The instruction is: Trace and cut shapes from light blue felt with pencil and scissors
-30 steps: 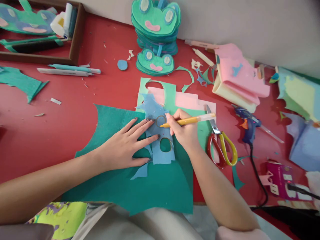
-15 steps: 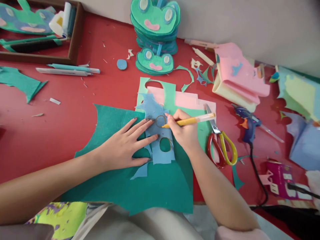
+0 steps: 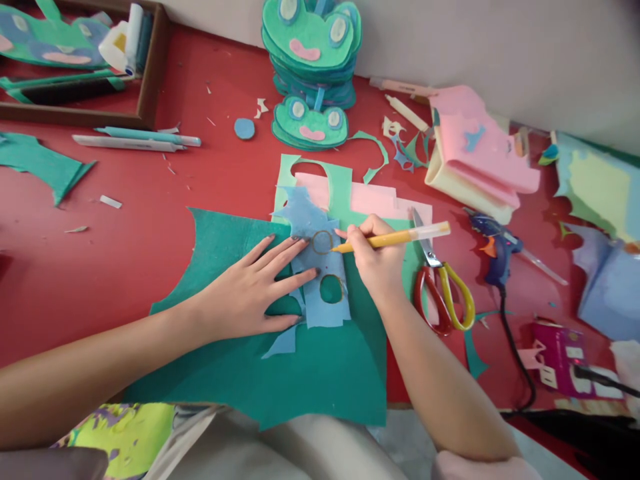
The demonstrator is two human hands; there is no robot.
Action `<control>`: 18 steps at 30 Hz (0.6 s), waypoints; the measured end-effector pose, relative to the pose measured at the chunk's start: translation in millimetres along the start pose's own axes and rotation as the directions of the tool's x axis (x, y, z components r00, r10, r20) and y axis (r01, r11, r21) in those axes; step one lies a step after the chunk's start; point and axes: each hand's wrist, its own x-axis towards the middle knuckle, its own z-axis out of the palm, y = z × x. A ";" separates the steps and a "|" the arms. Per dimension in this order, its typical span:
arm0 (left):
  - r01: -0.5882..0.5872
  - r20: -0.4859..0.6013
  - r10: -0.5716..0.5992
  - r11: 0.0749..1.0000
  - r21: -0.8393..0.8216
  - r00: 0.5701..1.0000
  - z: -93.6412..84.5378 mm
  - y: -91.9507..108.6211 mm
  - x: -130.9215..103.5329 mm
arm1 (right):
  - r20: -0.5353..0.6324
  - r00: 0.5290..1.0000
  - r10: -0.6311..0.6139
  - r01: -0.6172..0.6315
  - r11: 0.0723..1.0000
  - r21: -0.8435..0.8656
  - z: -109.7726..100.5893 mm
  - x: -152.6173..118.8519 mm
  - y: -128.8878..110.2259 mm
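Note:
My left hand [image 3: 253, 287] lies flat with fingers spread, its fingertips pressing the left edge of a blue felt piece [image 3: 320, 310]. In my right hand [image 3: 377, 260] is a yellow-orange marker [image 3: 395, 237], its tip touching or just above the blue felt. Beside the tip, a drawn circle outline shows on the felt, and a round cut-out hole sits below it. A large dark green felt sheet [image 3: 330, 373] is spread under both. Light green felt [image 3: 340, 167] and pink felt [image 3: 373, 198] stick out behind the blue piece. Scissors [image 3: 443, 300] with red and yellow handles lie right of my right hand.
Stacked green frog faces [image 3: 310, 60] stand at the back, near a small blue disc [image 3: 245, 129]. A glue gun [image 3: 495, 247] with its cord, a purple power strip [image 3: 557, 360] and pink felt sheets [image 3: 480, 147] are at the right. Markers [image 3: 145, 139] and a wooden tray [image 3: 157, 73] lie at the left.
My right hand has shifted a little to the right with the marker, whose tip moved from the circle's lower edge to its right side. My left hand stays in place.

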 end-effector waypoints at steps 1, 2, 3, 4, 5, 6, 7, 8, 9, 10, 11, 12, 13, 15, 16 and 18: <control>0.001 -0.002 -0.001 1.000 -0.002 1.000 0.1 0.0 0.1 | -0.005 1.000 0.006 -0.006 1.000 0.009 -0.4 0.1 0.2; 0.002 -0.003 -0.002 1.000 -0.002 1.000 0.2 0.0 0.1 | -0.009 1.000 0.011 -0.011 1.000 0.015 -0.8 0.1 0.2; 0.003 -0.003 -0.003 1.000 -0.003 1.000 0.4 -0.1 0.0 | -0.011 1.000 0.015 -0.015 1.000 0.018 -1.0 0.1 0.2; 0.004 -0.003 -0.004 1.000 -0.003 1.000 0.6 -0.2 -0.1 | -0.012 1.000 0.018 -0.018 1.000 0.019 -1.1 0.1 0.0; 0.004 -0.003 -0.004 1.000 -0.002 1.000 0.9 -0.3 -0.4 | -0.010 1.000 0.021 -0.021 1.000 0.017 -1.2 0.0 -0.2; 0.004 -0.002 -0.004 1.000 -0.001 1.000 1.1 -0.4 -0.6 | -0.002 1.000 0.023 -0.023 1.000 0.010 -1.2 -0.1 -0.4; 0.004 0.001 -0.004 1.000 0.001 1.000 1.3 -0.5 -0.8 | 0.011 1.000 0.025 -0.025 1.000 0.000 -1.2 -0.2 -0.7; 0.004 0.004 -0.004 1.000 0.003 1.000 1.4 -0.5 -1.0 | 0.024 0.999 0.028 -0.027 1.000 -0.012 -1.1 -0.4 -0.9; 0.003 0.006 -0.003 1.000 0.006 1.000 1.5 -0.6 -1.1 | 0.036 0.999 0.031 -0.030 0.999 -0.023 -1.1 -0.6 -1.1; 0.002 0.009 -0.002 1.000 0.008 1.000 1.5 -0.7 -1.2 | 0.046 0.998 0.035 -0.033 0.999 -0.032 -1.1 -0.7 -1.3; 0.002 0.011 -0.002 1.000 0.010 1.000 1.5 -0.8 -1.2 | 0.053 0.998 0.038 -0.036 0.999 -0.038 -1.0 -0.9 -1.5; 0.003 0.012 -0.003 1.000 0.011 1.000 1.5 -0.9 -1.2 | 0.057 0.998 0.039 -0.037 0.998 -0.041 -1.0 -1.1 -1.8; 0.003 0.014 -0.003 1.000 0.013 1.000 1.6 -1.0 -1.1 | 0.059 0.997 0.039 -0.036 0.998 -0.043 -0.9 -1.2 -2.1; 0.003 0.014 -0.003 1.000 0.015 1.000 1.7 -1.2 -1.0 | 0.069 0.997 0.029 -0.026 0.998 -0.049 -0.7 -1.2 -2.6; 0.003 0.015 -0.004 1.000 0.016 1.000 1.7 -1.3 -1.0 | 0.076 0.997 0.022 -0.018 0.998 -0.055 -0.7 -1.2 -2.6; 0.003 0.017 -0.004 1.000 0.017 1.000 1.8 -1.2 -1.0 | 0.087 0.996 0.009 -0.002 0.997 -0.073 -0.7 -1.0 -2.0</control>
